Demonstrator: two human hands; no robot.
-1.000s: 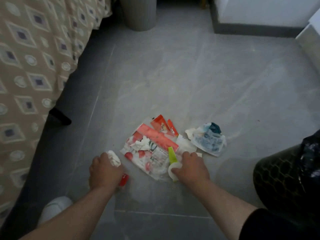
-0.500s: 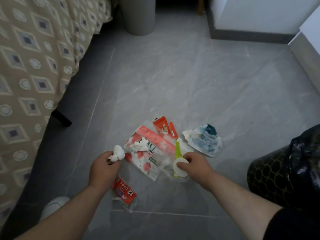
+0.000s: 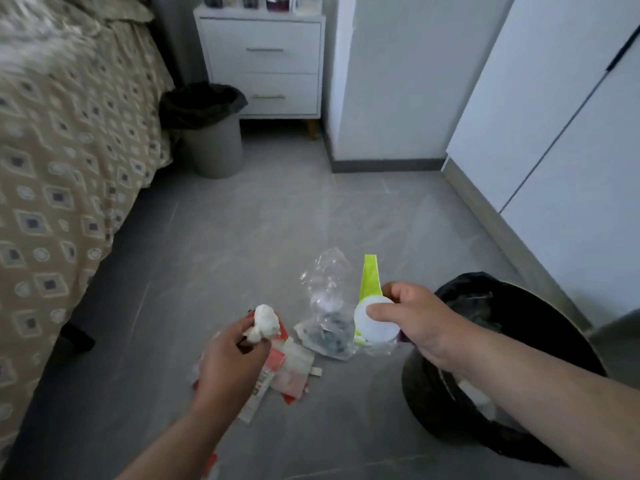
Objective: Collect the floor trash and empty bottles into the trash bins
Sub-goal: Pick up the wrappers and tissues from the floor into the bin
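My left hand [image 3: 230,362] grips a crumpled white tissue [image 3: 265,323] together with red and white wrappers [image 3: 273,368] that hang below it. My right hand [image 3: 412,320] pinches a round white lid [image 3: 375,323] with a lime-green strip [image 3: 370,277] and a crumpled clear plastic bag [image 3: 327,306] dangling from it. Both hands are raised above the grey floor. A black bin [image 3: 540,341] lined with a black bag stands right beside my right hand, with some trash inside. A grey bin [image 3: 214,140] with a black liner stands farther off by the bed.
A bed with a patterned beige cover [image 3: 62,161] runs along the left, one dark leg [image 3: 78,339] showing. A white nightstand [image 3: 266,60] stands behind the grey bin. White wardrobe doors [image 3: 561,133] line the right side.
Both hands have lifted off the floor with the trash in them; the pile has left the floor. The view has risen, bringing the nightstand and both bins into sight.
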